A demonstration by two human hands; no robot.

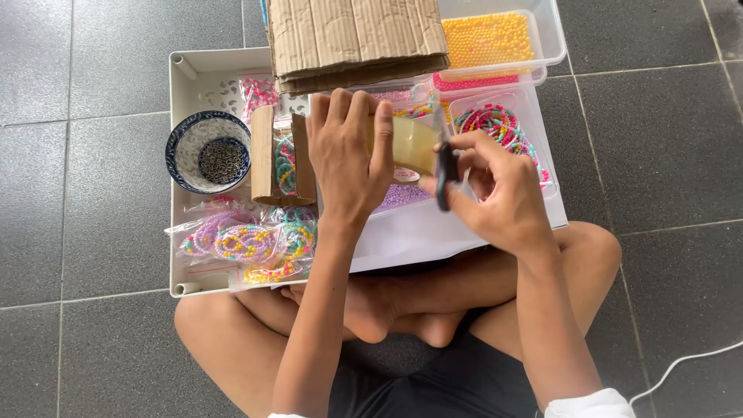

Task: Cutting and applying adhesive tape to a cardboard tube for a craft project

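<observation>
The left hand (348,159) grips a clear tape roll (410,143); the right hand (499,193) pinches dark scissors (443,174) at its near edge. Bead tubs (542,116) crowd far and right; a patterned bowl (186,147) sits left.

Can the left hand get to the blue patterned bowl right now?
Probably not at once: the left hand is gripping a piece of cardboard. The bowl itself sits uncovered in the white tray.
</observation>
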